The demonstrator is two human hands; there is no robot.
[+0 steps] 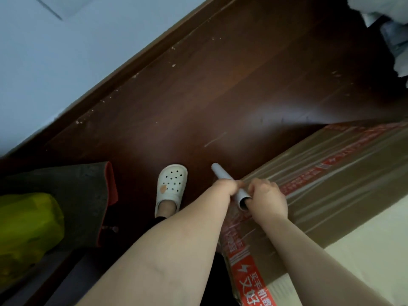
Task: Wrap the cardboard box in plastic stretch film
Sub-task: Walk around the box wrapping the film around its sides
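Observation:
A large cardboard box [344, 173] with red printed tape stands at the right, its top and near side under shiny layers of clear stretch film. At the box's near left corner I hold a grey film roll tube [223, 173]. My left hand [225, 187] grips the tube around its middle. My right hand [268, 199] holds the tube's near open end, with the thumb tucked into the hole. Film runs from the tube onto the box.
Dark wooden floor fills the middle, with a pale wall and baseboard [123, 71] at the left. My foot in a white perforated clog [171, 184] stands left of the tube. A grey-and-red mat [88, 195] and a yellow bag [26, 228] lie lower left.

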